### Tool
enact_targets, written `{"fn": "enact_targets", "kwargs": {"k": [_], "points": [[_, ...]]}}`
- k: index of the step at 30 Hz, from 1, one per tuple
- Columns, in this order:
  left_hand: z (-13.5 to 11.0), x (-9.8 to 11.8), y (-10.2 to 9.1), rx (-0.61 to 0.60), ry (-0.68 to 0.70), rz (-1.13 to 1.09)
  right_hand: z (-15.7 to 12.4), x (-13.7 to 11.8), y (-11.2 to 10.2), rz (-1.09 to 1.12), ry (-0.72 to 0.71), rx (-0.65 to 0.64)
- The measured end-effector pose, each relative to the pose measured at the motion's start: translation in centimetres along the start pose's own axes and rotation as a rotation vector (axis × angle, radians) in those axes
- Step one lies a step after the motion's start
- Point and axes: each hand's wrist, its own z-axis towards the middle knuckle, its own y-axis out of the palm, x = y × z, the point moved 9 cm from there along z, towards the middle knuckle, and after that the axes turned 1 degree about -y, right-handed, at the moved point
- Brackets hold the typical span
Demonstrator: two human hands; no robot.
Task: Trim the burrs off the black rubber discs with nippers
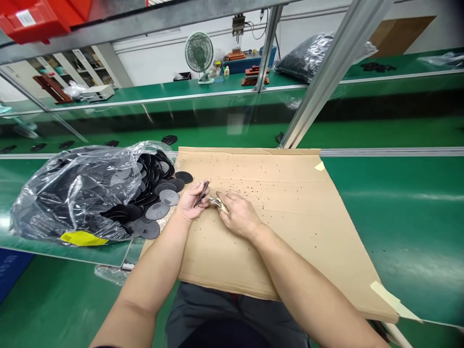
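My left hand (191, 202) holds a thin black disc (201, 193) edge-on above a brown cardboard sheet (290, 217). My right hand (237, 215) is closed on a small metal tool (216, 202) whose tip meets the disc's edge. Just left of my hands, a clear plastic bag (72, 193) spills many black round discs (159, 198) onto the green bench. Tiny dark shavings (253, 186) dot the cardboard beyond my hands.
A green conveyor belt (380, 133) runs behind the cardboard, carrying a few black discs (169, 139). A slanted aluminium post (326, 72) rises at centre right. A small fan (199, 55), a dark bag (311, 55) and red bins (39, 17) sit farther back.
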Motion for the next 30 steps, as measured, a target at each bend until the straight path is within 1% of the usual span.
{"fn": "enact_targets", "kwargs": {"k": [7, 19, 25, 30], "points": [[0.01, -0.34, 0.10, 0.000, -0.006, 0.106, -0.01, 0.27, 0.44, -0.007, 0.029, -0.053], [0.08, -0.31, -0.10, 0.029, 0.007, 0.145, -0.06, -0.34, 0.10, -0.101, 0.049, -0.110], [0.19, -0.36, -0.61, 0.093, 0.025, 0.121, 0.18, -0.40, -0.05, -0.178, 0.067, -0.133], [0.05, -0.31, -0.56, 0.133, 0.018, 0.116, 0.16, -0.05, 0.28, -0.157, 0.098, -0.150]]}}
